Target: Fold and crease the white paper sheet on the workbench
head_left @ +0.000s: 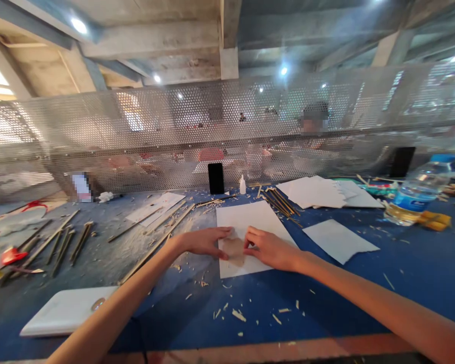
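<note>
A white sheet of paper [258, 217] lies on the blue tabletop in front of me. A thin, pale brown patch [235, 247] shows on it between my hands; I cannot tell what it is. My left hand [207, 241] rests at the sheet's left edge, thumb and fingers apart around the patch's left side. From the right, my right hand [269, 247] bends over the sheet with its fingertips pinched together at the patch's right side. Anything between those fingertips is too small to make out.
Thin sticks [282, 202] and a small white glue bottle [242, 184] stand beyond the sheet, near a black phone [216, 178]. To the right are stacked papers [311, 191], a loose sheet [339, 241] and a water bottle [417, 192]. A white case [60, 313] lies left; shavings litter the table.
</note>
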The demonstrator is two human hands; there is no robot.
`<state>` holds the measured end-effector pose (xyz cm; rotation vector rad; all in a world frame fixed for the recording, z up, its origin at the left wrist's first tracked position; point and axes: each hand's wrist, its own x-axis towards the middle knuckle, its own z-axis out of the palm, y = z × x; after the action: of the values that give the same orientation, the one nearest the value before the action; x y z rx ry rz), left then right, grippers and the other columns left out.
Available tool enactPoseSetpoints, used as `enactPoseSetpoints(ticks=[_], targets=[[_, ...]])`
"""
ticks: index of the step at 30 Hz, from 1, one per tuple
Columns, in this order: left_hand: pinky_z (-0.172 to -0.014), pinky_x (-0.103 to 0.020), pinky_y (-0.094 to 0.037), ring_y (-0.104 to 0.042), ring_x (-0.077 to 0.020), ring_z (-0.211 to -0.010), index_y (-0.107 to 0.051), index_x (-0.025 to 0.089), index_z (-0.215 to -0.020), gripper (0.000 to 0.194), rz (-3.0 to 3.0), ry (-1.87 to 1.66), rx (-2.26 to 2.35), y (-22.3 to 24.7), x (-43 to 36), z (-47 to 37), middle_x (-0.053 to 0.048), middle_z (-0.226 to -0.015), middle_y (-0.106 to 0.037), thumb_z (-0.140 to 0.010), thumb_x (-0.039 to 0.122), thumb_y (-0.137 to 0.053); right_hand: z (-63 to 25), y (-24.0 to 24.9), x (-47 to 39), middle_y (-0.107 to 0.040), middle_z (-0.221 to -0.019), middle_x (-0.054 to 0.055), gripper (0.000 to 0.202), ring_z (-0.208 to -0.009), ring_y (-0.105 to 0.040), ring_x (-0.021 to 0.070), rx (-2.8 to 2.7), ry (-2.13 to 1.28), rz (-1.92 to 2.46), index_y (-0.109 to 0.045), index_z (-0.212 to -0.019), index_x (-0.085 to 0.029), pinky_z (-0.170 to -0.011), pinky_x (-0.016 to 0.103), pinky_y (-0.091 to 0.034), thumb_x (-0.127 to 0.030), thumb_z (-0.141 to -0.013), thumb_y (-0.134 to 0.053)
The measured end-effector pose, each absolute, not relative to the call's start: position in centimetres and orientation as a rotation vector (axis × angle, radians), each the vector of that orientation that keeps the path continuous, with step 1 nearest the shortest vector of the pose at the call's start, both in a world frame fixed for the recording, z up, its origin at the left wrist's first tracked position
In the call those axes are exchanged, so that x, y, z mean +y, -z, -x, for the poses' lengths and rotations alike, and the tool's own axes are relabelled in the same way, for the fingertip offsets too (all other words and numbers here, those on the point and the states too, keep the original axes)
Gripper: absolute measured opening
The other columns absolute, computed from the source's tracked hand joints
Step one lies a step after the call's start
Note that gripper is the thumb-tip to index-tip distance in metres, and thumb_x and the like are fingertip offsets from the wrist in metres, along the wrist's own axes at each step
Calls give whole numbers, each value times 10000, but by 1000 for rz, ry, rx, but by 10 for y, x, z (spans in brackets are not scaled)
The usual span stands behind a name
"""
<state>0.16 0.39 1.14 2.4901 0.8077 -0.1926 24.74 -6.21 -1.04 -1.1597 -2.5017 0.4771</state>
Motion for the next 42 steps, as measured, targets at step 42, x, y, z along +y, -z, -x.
enactPoseSetpoints(ticks=[42], targets=[[-981, -379, -426, -514, -300, -1142, -533, 189, -1190, 609, -2684, 179, 714, -19, 17, -21, -89, -1201, -566, -682, 371, -813, -256, 10, -73, -584, -1030, 24, 160, -907, -598, 174, -2389, -697, 1163, -616, -939, -223, -798, 283, -470, -357, -966, -533]])
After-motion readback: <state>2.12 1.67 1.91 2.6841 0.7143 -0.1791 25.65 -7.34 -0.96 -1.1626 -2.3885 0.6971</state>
